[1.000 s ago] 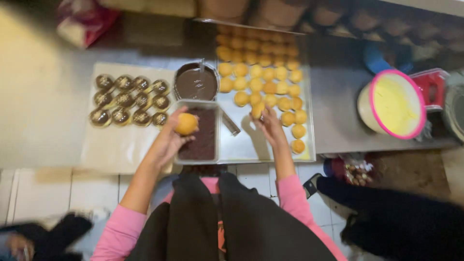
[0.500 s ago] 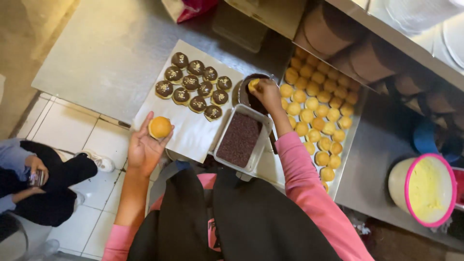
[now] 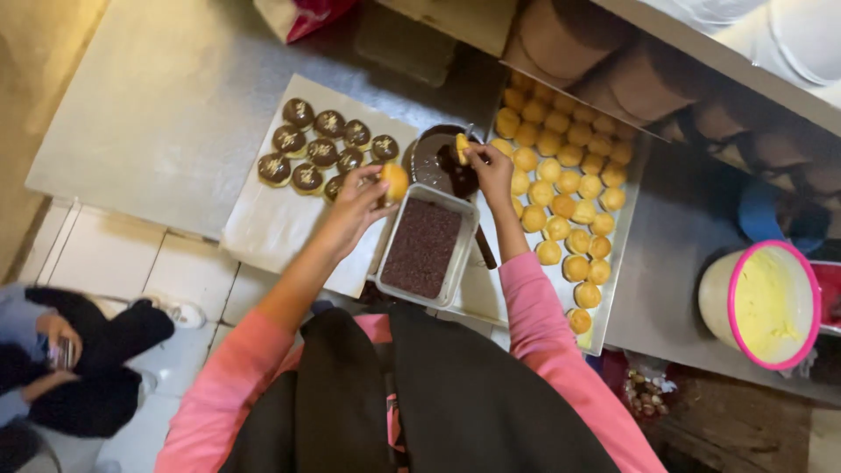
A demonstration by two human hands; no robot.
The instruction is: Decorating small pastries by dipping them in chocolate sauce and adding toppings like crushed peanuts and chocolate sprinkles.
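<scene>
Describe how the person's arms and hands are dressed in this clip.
Both arms wear long bright pink sleeves, pushed up so the forearms are bare. The left hand and right hand are bare, with no gloves; no rings, watch or bracelets show at this size. A dark apron-like garment covers the chest over the pink top.

This looks like a small bakery or pastry production kitchen. A long stainless steel worktop runs along the wall, above a white tiled floor. On it sits a large metal tray of plain golden round buns, a white sheet of chocolate-glazed buns, a clear tub of chocolate sprinkles and a pink-rimmed bucket of yellow cream. Brown stacked containers line the shelf.
</scene>
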